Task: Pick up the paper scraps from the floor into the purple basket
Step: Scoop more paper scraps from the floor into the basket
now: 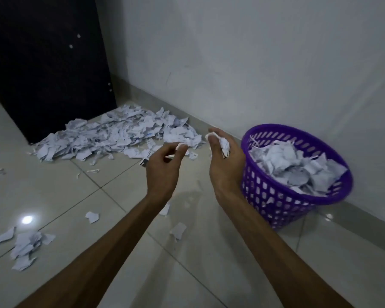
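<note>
We see the big heap of paper scraps (pixel 120 132) at eleven o'clock of our hands, against the dark cabinet (pixel 45 63) and the wall (pixel 253 52). One purple basket (pixel 282 196), well filled, sits at three o'clock, touching the wall. Open tiled floor (pixel 198 252) below us, loose bits scattered at seven. Right hand (pixel 226 161) clutches a crumpled wad (pixel 224 144); left hand (pixel 162 167) loosely curled, a small scrap at its fingertips.

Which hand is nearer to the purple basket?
Right. The right hand sits just beside the purple basket rim; the left hand is farther left, over the floor.
</note>
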